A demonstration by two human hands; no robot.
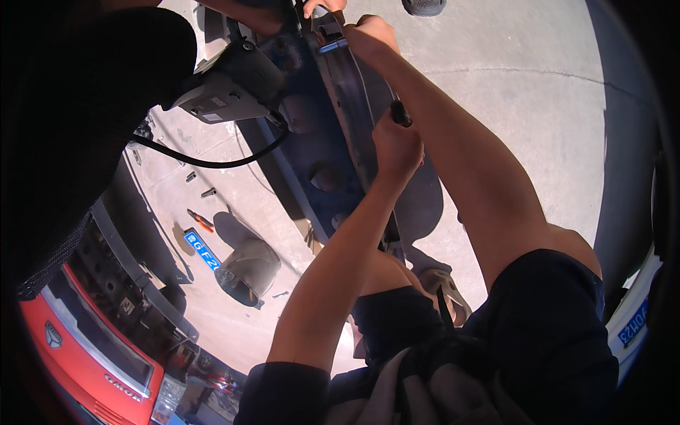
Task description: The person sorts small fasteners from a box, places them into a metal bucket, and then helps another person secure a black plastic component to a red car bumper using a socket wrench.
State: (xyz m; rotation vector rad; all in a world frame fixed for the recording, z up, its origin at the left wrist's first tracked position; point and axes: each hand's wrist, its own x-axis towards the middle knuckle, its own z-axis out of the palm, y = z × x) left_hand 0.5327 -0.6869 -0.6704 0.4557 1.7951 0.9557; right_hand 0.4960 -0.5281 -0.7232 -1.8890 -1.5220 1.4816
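Note:
My left hand (398, 147) is wrapped round a tool with a black grip (401, 113), held along the right side of a dark blue metal beam (312, 145). Farther up, my right hand (370, 39) is closed at the beam's far end, beside a shiny metal rod (331, 46). What its fingers grip is hidden. Close to it, at the top edge, another person's hand (324, 7) touches the same end of the beam. Round holes run along the beam's face.
Left of the beam sits a dark grey housing (230, 88) with a black cable (205, 164). Orange-handled pliers (201, 221), a blue plate (201, 249), a metal cylinder (249, 273) and small sockets (207, 192) lie on the ground. A red vehicle (85, 354) stands lower left.

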